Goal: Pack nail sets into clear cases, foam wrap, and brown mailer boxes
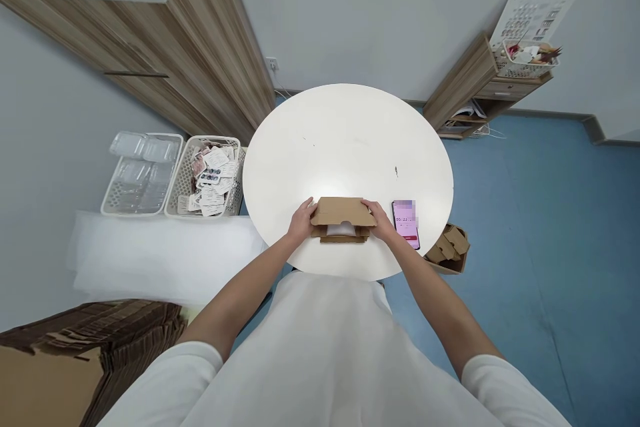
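Note:
A small brown cardboard box lies near the front edge of the round white table, its lid partly raised. Something white shows in the gap under the lid; its kind I cannot make out. My left hand grips the box at its left side, fingers on the lid's edge. At the opposite side my right hand holds the lid's right edge. Just right of that hand, a phone with a timer on its lit screen rests on the table.
Left of the table stand a white basket of printed cards and a basket of clear plastic trays. White sheets and stacked flat cardboard lie nearer. A carton of small folded boxes sits at right, below table height.

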Demonstrator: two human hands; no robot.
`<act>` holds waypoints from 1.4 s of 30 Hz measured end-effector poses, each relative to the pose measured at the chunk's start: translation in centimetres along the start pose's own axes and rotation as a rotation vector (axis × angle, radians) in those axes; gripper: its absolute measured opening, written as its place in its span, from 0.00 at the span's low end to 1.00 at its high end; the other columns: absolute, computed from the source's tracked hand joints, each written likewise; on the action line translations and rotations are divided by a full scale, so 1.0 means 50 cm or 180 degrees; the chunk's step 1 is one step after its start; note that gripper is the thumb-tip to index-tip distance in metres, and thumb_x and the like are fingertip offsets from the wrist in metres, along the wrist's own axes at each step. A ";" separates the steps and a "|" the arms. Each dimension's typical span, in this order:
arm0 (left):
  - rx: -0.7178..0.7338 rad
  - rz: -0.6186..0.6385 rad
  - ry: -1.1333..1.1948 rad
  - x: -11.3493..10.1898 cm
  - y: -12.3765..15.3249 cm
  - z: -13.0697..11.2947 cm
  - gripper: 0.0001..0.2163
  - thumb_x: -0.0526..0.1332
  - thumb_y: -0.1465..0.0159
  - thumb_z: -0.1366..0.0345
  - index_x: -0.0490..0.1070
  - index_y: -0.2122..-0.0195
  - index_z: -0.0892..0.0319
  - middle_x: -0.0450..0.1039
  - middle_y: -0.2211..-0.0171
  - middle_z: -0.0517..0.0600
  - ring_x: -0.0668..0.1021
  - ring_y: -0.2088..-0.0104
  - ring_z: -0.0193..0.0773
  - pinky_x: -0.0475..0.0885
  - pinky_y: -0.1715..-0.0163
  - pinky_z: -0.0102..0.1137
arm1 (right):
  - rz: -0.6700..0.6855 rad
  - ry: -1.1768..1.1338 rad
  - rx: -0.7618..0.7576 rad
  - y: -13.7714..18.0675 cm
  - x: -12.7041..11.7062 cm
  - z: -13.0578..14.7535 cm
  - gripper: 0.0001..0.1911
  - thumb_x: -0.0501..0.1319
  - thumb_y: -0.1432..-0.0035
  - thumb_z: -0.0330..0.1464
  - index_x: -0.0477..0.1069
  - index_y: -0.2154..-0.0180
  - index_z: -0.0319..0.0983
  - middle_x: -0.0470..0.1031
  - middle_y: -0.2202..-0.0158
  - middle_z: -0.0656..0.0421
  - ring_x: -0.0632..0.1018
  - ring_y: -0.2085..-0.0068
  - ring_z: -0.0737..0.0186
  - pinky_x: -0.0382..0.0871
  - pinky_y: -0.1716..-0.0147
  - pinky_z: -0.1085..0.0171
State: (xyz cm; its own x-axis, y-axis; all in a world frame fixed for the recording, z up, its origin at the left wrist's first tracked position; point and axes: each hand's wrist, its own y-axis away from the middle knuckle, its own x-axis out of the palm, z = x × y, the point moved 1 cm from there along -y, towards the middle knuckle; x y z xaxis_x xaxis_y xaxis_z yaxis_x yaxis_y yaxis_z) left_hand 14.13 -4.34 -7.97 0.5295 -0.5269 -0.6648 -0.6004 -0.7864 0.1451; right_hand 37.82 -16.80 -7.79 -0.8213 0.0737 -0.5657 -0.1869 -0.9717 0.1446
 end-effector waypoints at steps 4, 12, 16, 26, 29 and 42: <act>-0.0256 -0.0190 0.0268 0.004 0.000 -0.007 0.11 0.57 0.50 0.71 0.70 0.64 0.61 0.61 0.48 0.54 0.72 0.56 0.43 0.70 0.60 0.37 | 0.0011 -0.0012 0.0054 0.001 0.003 0.006 0.37 0.55 0.57 0.23 0.52 0.44 0.46 0.59 0.50 0.55 0.65 0.50 0.59 0.61 0.52 0.56; -0.0262 -0.0248 0.0504 -0.001 -0.007 -0.018 0.18 0.58 0.52 0.71 0.66 0.59 0.57 0.67 0.55 0.51 0.72 0.61 0.40 0.70 0.65 0.36 | -0.0002 -0.0075 0.0139 0.001 0.011 0.007 0.37 0.54 0.56 0.24 0.51 0.44 0.50 0.58 0.51 0.58 0.66 0.52 0.61 0.61 0.52 0.58; 0.0205 0.0362 0.0821 -0.020 -0.003 0.000 0.28 0.60 0.51 0.67 0.58 0.47 0.53 0.60 0.47 0.52 0.72 0.60 0.38 0.71 0.64 0.35 | 0.0098 -0.0108 0.0042 0.002 0.008 -0.002 0.35 0.54 0.55 0.24 0.53 0.45 0.49 0.58 0.52 0.57 0.67 0.57 0.63 0.65 0.56 0.59; 0.0657 0.0896 0.0155 -0.038 0.028 -0.010 0.53 0.68 0.58 0.55 0.32 0.38 0.52 0.38 0.37 0.54 0.45 0.38 0.50 0.52 0.43 0.44 | 0.0500 -0.0368 0.0002 0.012 -0.002 -0.009 0.38 0.58 0.55 0.27 0.48 0.42 0.49 0.53 0.46 0.53 0.67 0.54 0.59 0.66 0.55 0.54; 0.0600 0.0765 0.0110 -0.027 0.039 -0.013 0.48 0.65 0.52 0.57 0.30 0.38 0.51 0.37 0.37 0.53 0.46 0.38 0.48 0.53 0.44 0.42 | 0.0726 -0.0501 0.0000 0.029 -0.005 -0.003 0.41 0.58 0.53 0.30 0.42 0.41 0.51 0.45 0.41 0.54 0.60 0.45 0.55 0.62 0.50 0.52; 0.0415 0.0753 0.0315 -0.005 0.085 -0.031 0.47 0.62 0.48 0.62 0.22 0.39 0.53 0.47 0.39 0.56 0.63 0.46 0.48 0.64 0.53 0.40 | 0.0873 -0.0001 0.0160 0.081 0.028 0.045 0.64 0.67 0.61 0.31 0.13 0.43 0.48 0.18 0.37 0.53 0.32 0.38 0.53 0.47 0.44 0.51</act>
State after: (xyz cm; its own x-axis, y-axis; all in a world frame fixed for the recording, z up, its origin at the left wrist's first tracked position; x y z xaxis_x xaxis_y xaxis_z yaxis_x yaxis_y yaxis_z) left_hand 12.39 -8.04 -6.07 0.4175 -0.7248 -0.5480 -0.7828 -0.5931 0.1880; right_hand 34.70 -20.14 -6.20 -0.8451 -0.1903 -0.4996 0.0159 -0.9430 0.3324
